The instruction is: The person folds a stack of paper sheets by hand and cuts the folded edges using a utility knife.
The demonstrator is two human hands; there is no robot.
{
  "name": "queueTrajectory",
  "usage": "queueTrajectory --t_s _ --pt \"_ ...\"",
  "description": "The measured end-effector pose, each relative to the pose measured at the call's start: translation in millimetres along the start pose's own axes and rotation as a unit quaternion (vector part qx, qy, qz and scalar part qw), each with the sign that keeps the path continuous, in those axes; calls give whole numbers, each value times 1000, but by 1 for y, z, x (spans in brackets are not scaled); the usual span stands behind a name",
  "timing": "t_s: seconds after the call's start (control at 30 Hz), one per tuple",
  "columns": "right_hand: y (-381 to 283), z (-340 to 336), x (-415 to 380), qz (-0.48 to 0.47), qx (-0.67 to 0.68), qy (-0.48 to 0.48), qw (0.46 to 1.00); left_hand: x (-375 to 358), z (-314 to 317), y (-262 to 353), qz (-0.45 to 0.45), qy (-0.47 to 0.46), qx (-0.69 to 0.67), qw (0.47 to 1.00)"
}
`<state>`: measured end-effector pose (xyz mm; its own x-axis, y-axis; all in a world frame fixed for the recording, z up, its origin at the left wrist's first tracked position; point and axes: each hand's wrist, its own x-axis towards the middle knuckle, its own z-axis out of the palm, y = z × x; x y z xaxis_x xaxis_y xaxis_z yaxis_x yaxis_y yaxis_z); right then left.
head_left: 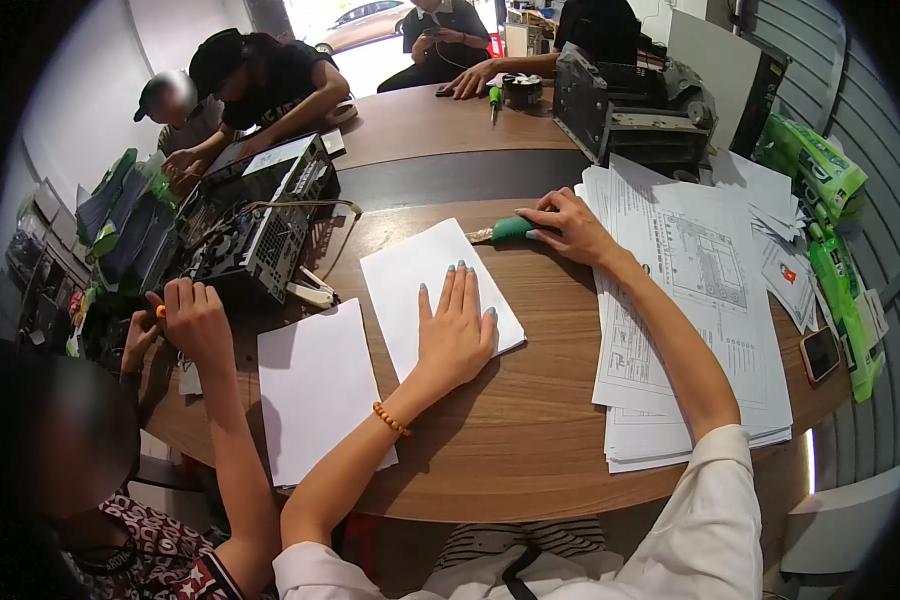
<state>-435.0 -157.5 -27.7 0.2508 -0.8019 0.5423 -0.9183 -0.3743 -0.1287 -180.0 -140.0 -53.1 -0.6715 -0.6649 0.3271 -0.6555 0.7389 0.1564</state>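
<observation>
While its fingers are partly spread, the left hand [457, 335] lies on white paper [404, 262]. Right of the paper, the right hand [567, 228] pinches 1 green handle [510, 230].

Daylight glares through the doorway [370, 72] at the top, bleached nearly white, while the tabletop [545, 410] is moderately bright, with a pale sheen towards its far side. The left hand [455, 338] and forearm throw a soft shadow rightward. Wide-angle distortion bows the slatted wall [858, 200], black swallows the corners, and blur smears the lower-left person's [165, 545] head.
</observation>
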Motion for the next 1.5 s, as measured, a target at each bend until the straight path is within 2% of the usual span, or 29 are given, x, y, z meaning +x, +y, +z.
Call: queueTrajectory --t_s 0.17,0.3,0.47,0.57,0.77,1.1,1.17,1.37,1.43,1.5 --pt "2 9 7 1 -13 5 1000 0 -1 0 -2 2 -8 1000" --pt "12 9 9 6 26 3 1000 0 0 0 -8 0 -9 1000" --pt "-6 11 12 19 -38 0 999 1 0 2 -9 5 -7 1000" --pt "-1 15 13 20 3 21 1000 -1 -2 1 -3 9 1 1000" --pt "8 16 17 30 1 20 999 0 0 1 -8 10 -20 1000" --pt "-10 23 20 50 -45 48 997 1 0 2 -12 -2 13 1000" --pt "-15 32 25 73 -77 73 992 2 1 2 -8 -1 17 1000" --pt "-4 37 41 125 -63 172 975 0 0 0 -8 11 2 1000" --pt "0 30 46 259 95 259 926 0 0 1 -6 5 -7 1000" --pt "0 16 48 284 110 261 916 0 -1 0 -8 -2 -13 1000"
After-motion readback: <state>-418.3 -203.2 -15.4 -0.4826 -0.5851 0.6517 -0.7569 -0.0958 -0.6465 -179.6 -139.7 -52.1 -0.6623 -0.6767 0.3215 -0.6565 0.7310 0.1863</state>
